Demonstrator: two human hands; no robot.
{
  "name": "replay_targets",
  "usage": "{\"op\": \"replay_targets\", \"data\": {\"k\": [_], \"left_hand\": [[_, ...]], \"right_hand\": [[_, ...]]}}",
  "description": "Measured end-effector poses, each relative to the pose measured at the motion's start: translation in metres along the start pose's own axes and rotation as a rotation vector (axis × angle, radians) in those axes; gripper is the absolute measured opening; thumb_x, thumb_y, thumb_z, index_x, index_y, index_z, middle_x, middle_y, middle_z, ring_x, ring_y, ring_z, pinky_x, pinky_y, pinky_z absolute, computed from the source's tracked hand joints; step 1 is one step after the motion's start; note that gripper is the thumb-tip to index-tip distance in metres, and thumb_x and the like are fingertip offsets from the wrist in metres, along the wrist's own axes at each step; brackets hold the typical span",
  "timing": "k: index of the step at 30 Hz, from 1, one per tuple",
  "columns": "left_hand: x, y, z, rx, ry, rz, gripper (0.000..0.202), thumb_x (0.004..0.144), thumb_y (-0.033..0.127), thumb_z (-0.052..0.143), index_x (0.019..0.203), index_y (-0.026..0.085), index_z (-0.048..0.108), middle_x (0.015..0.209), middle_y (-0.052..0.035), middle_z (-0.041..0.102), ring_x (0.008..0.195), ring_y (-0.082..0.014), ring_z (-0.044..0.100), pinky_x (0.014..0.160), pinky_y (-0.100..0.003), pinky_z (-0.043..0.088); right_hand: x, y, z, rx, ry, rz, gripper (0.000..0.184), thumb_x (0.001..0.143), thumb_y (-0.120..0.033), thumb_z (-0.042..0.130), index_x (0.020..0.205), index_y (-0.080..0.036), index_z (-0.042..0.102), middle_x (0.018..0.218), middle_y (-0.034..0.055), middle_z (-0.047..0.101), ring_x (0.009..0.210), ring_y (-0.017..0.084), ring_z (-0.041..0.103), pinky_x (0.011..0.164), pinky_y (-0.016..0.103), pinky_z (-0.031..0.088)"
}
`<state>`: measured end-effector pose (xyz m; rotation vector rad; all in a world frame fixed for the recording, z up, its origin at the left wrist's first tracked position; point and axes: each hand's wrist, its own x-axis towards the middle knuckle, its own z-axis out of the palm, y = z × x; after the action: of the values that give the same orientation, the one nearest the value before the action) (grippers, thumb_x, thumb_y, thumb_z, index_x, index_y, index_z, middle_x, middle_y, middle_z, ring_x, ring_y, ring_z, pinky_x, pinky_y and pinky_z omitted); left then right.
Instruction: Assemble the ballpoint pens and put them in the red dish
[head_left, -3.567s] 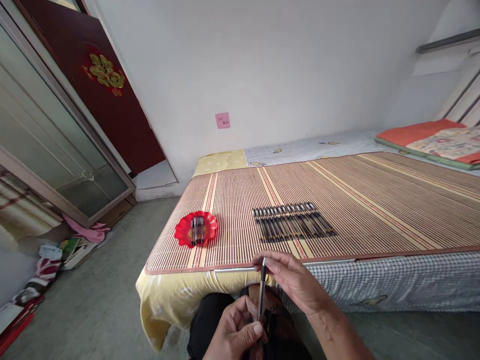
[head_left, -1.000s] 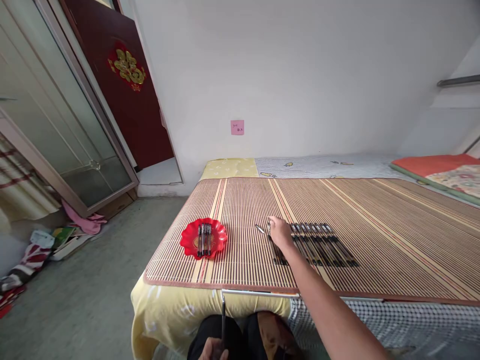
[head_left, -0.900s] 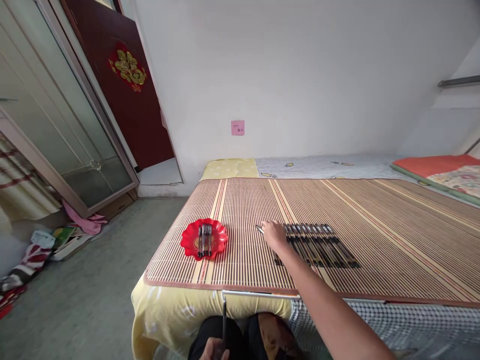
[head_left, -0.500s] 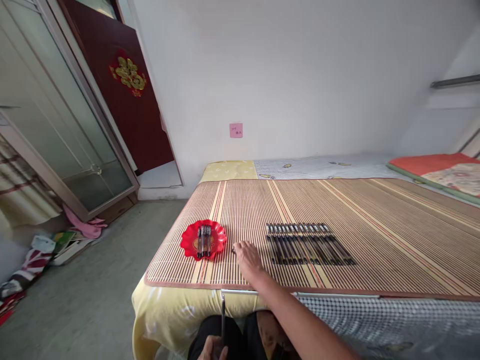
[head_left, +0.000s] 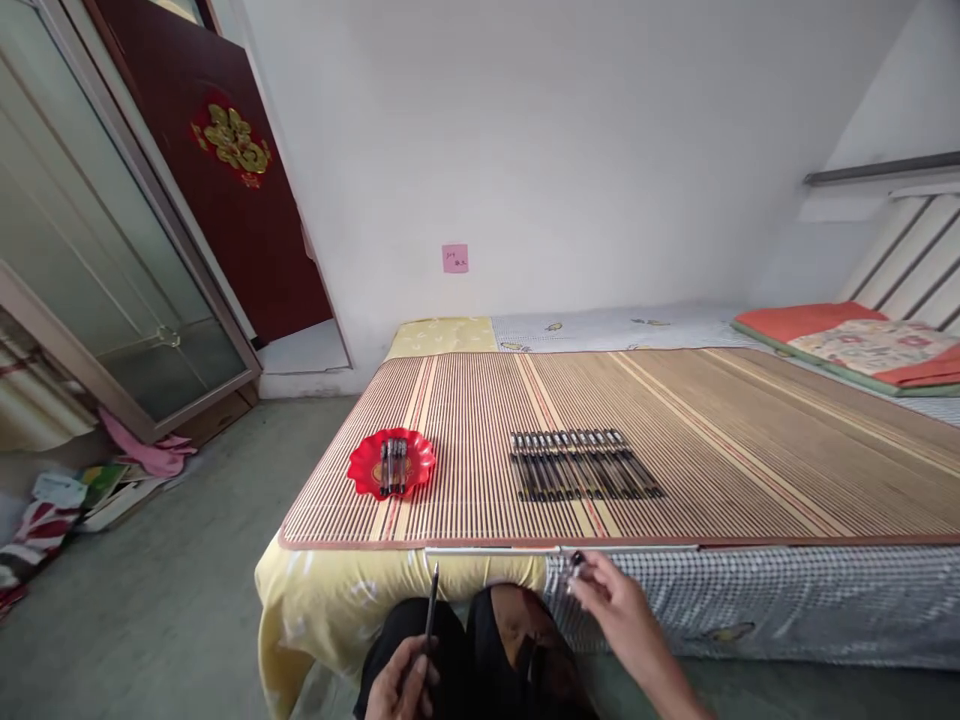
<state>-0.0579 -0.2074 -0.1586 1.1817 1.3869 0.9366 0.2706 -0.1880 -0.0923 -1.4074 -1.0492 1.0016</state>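
Left first: red scalloped dish [head_left: 355, 470] on the bamboo mat [head_left: 469, 460], which covers most of the bed [head_left: 330, 585]; a few capped pens [head_left: 394, 468] lie side by side in it. Nearer me, left hand [head_left: 401, 680] low over the knees [head_left: 401, 622], fingers closed round the lower part of a pen [head_left: 432, 608]. That pen stands at a slant, pale tip up and bare, short of the bed's edge. Right of the dish, well apart, a close, even row of pens [head_left: 577, 465] on the mat. Farthest right, right hand [head_left: 622, 612] just off the bed's edge, thumb and fingers pinched narrow on a small dark-and-clear piece, probably a cap [head_left: 577, 563]; blurred.

My reading: pen and cap are between pick-up and joining. Joining calls for bringing the hands together, lining the cap's open end up with the bare tip and pushing straight down while the left fingers hold firm. A skewed approach could catch the point on the cap's rim.

Writing, left to right: gilt character-like ornament [head_left: 234, 142] on the door, too stylised for me to read; gold print in the dish, partly covered; pink wall note [head_left: 455, 258], two short handwritten lines, illegible from here; pale marks on the row's caps, no brand readable.
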Motion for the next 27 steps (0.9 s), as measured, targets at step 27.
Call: {"op": "replay_targets", "data": {"k": [27], "left_hand": [[-0.046,0.083,0.028,-0.097,-0.28,0.074,0.063,0.084,0.072,0.064,0.109,0.014,0.072,0.073,-0.0019,0.062,0.049,-0.0076,0.043,0.048,-0.021,0.029]], "right_hand": [[-0.026,-0.103,0.054,0.259,-0.368,-0.142,0.032,0.093,-0.047,0.067,0.111,-0.021,0.066,0.099,0.007,0.075,0.09,0.021,0.072,0.084,0.034,0.058]]}}
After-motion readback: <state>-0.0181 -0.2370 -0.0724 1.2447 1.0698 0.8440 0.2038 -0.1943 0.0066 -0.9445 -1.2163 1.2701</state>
